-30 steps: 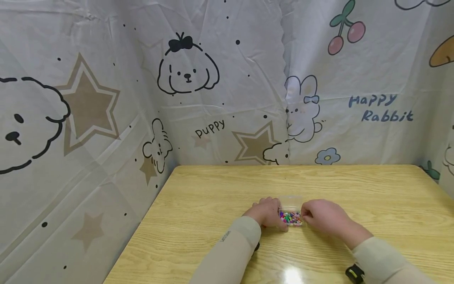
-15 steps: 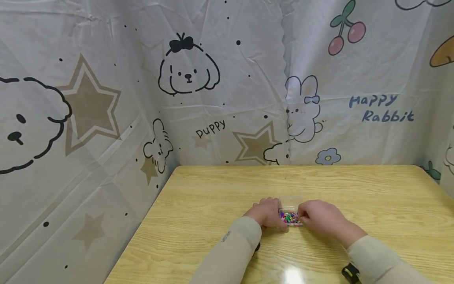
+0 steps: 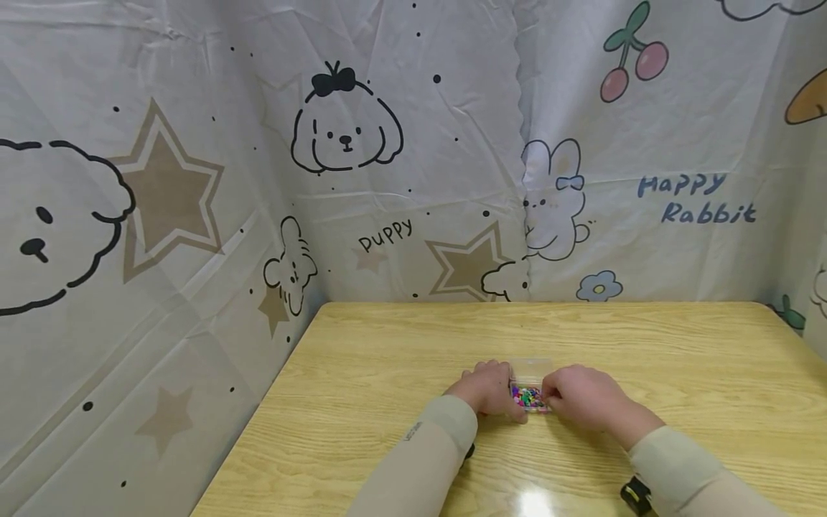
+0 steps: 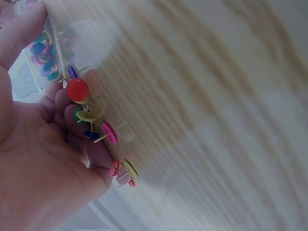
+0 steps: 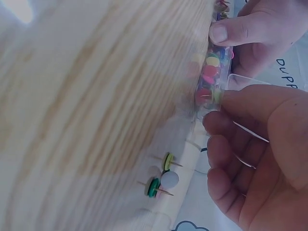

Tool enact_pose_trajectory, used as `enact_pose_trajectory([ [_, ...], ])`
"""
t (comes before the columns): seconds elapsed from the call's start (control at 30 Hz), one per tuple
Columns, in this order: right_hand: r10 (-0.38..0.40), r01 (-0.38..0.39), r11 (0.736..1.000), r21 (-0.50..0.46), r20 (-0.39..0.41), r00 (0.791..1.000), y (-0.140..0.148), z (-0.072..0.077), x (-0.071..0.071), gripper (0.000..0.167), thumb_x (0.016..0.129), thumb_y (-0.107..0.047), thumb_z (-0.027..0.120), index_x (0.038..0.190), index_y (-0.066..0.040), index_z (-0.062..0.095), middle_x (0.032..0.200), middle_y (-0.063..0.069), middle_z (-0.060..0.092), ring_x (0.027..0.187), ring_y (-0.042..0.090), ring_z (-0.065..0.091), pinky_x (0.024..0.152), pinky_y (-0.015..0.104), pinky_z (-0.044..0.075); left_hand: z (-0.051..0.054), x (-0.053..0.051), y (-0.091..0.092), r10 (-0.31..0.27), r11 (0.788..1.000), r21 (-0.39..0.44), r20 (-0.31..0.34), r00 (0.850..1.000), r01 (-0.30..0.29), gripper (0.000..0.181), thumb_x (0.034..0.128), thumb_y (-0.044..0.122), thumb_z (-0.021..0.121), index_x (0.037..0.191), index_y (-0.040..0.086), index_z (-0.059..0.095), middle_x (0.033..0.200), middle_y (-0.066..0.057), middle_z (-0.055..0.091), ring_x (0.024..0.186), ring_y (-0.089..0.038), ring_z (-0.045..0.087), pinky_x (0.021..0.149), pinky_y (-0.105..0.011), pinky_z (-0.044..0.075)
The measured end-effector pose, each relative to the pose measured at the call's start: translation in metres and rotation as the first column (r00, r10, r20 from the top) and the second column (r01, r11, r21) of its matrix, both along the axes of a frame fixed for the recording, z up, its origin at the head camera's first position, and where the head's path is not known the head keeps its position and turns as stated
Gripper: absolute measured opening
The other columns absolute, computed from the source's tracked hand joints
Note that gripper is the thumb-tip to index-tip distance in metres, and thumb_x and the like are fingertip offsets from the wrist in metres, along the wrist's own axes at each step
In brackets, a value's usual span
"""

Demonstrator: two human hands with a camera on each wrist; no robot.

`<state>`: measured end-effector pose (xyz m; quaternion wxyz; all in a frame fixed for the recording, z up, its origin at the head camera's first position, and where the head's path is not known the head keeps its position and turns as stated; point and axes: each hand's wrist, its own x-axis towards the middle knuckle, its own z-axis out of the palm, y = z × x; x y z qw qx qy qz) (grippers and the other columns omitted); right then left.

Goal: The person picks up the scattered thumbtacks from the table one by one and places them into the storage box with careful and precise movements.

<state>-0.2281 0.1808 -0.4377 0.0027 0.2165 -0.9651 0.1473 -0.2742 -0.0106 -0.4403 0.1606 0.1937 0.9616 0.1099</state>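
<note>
The clear box stood on the wooden table, between the two hands, its lid tipped open at the far side and coloured thumbtacks heaped inside. The left hand steadied it, thumb against the near wall and fingers curled round the left end. The right hand was at the opposite end, thumb tip at the box and the other fingers bent; whether it pinched a tack, I could not tell (the thumb hid the forefinger).

More tacks lay outside the box: a red tack and a pink tack among several beside the left fingers, and a green tack touching or just beside a white tack near the right hand.

The step in hand looked like moving tacks one by one between box and table, though which way was unclear. The next move, I judged, called for a light fingertip grip on the heads, clear of the points, while the left hand kept the box from sliding.
</note>
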Motion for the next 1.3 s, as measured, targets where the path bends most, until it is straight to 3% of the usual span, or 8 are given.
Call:
enact_pose_trajectory([
  [0.27, -0.015, 0.014, 1.000, -0.021, -0.016, 1.000, 0.007, 0.005, 0.003, 0.013, 0.091, -0.012, 0.071, 0.088, -0.024, 0.075, 0.086, -0.012, 0.068, 0.076, 0.007, 0.060, 0.070, 0.038, 0.053, 0.001, 0.002, -0.001, -0.008, 1.000, -0.021, -0.013, 1.000, 0.008, 0.050, 0.0736, 0.053, 0.087, 0.102, 0.025, 0.057, 0.095, 0.008, 0.052, 0.092, -0.014, 0.049, 0.089, -0.039, 0.042],
  [0.57, -0.036, 0.036, 0.999, -0.019, -0.002, 0.999, 0.025, 0.012, 0.007, 0.009, 0.092, -0.012, 0.070, 0.088, -0.019, 0.072, 0.083, -0.011, 0.065, 0.071, 0.008, 0.053, 0.066, 0.036, 0.050, 0.002, 0.002, 0.000, -0.005, 0.999, -0.034, -0.017, 1.000, 0.004, 0.051, 0.0734, 0.053, 0.087, 0.103, 0.025, 0.056, 0.095, 0.007, 0.051, 0.091, -0.014, 0.047, 0.085, -0.036, 0.041],
  [0.97, -0.065, 0.065, 0.998, 0.017, 0.025, 0.998, 0.055, 0.000, 0.012, 0.016, 0.085, -0.007, 0.068, 0.080, -0.022, 0.066, 0.078, -0.011, 0.060, 0.068, 0.010, 0.049, 0.064, 0.036, 0.046, 0.000, 0.001, 0.001, -0.007, 0.999, -0.047, -0.016, 1.000, 0.007, 0.051, 0.0740, 0.054, 0.086, 0.105, 0.027, 0.057, 0.099, 0.008, 0.051, 0.096, -0.015, 0.048, 0.089, -0.038, 0.042],
  [1.17, -0.095, 0.092, 0.995, 0.034, 0.080, 0.992, 0.062, -0.004, 0.015, 0.015, 0.082, -0.010, 0.072, 0.079, -0.023, 0.064, 0.079, -0.011, 0.060, 0.069, 0.011, 0.050, 0.064, 0.038, 0.046, 0.001, 0.001, 0.000, -0.004, 0.999, -0.036, -0.013, 1.000, 0.004, 0.052, 0.0737, 0.053, 0.087, 0.108, 0.026, 0.058, 0.099, 0.007, 0.051, 0.095, -0.015, 0.048, 0.087, -0.037, 0.042],
  [1.3, -0.092, 0.090, 0.995, 0.034, 0.074, 0.993, 0.064, -0.006, 0.016, 0.017, 0.082, -0.011, 0.072, 0.079, -0.025, 0.063, 0.079, -0.012, 0.059, 0.069, 0.010, 0.050, 0.064, 0.038, 0.045, 0.000, 0.002, 0.000, -0.005, 1.000, -0.029, -0.015, 1.000, 0.004, 0.053, 0.0736, 0.053, 0.087, 0.110, 0.026, 0.059, 0.100, 0.007, 0.052, 0.094, -0.015, 0.048, 0.086, -0.037, 0.042],
])
